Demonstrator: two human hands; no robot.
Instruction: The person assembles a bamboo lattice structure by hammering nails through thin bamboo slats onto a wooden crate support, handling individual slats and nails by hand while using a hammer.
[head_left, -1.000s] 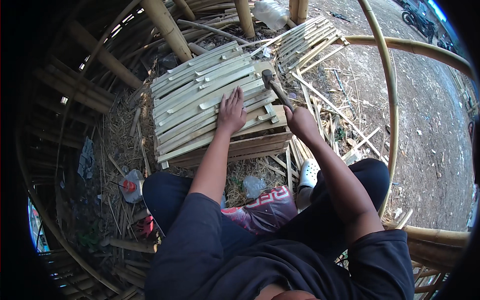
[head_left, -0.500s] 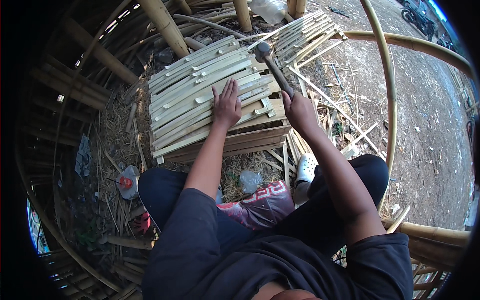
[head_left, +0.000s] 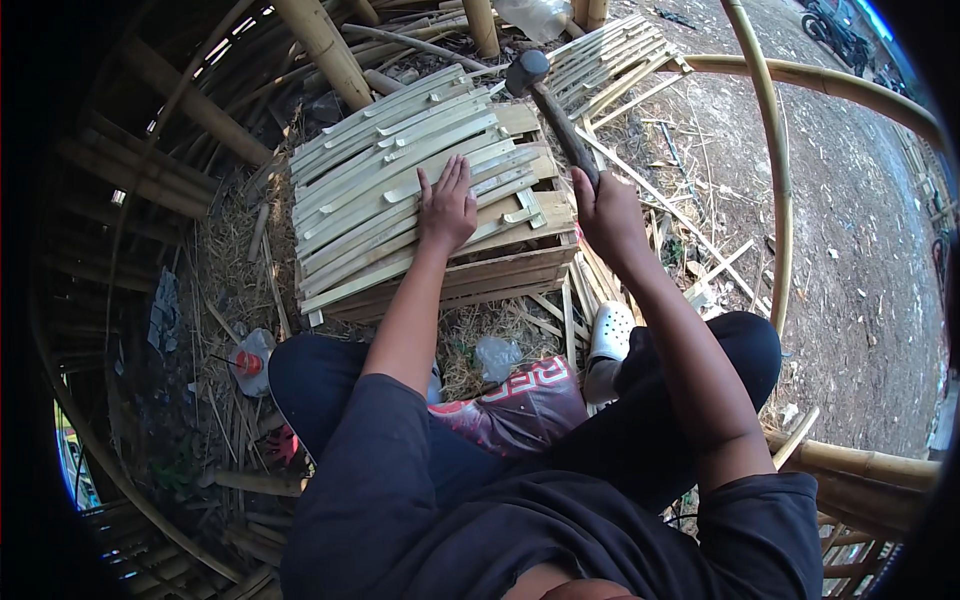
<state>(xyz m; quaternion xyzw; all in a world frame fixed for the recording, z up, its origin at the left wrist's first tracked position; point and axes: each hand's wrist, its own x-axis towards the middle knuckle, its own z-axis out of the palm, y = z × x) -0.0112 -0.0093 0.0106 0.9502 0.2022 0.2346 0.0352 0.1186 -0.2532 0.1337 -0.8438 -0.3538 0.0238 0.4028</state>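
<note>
In front of me lies a panel of pale bamboo strips (head_left: 345, 235), resting on top of a low wooden box (head_left: 500, 278). Several strips carry short curled pieces along their length. My left hand (head_left: 447, 208) presses on the panel's right half with its fingers stretched out. A hammer (head_left: 566, 128) is in my right hand (head_left: 606, 215), its dark head raised above the panel's far right corner. The fingers wrap round the lower part of the wooden handle, and the head does not touch the strips.
Another slatted bamboo panel (head_left: 610, 62) lies farther back on the right. Bamboo poles (head_left: 322, 50) stand behind, and a curved pole (head_left: 775, 180) rises at the right. A plastic bag with something red (head_left: 248, 362) is at the left. My feet, one in a white clog (head_left: 611, 333), are close by.
The hammer head has risen a little, and my right hand has shifted slightly to the right. My left hand stays flat on the strips. The whole view has shifted slightly.
</note>
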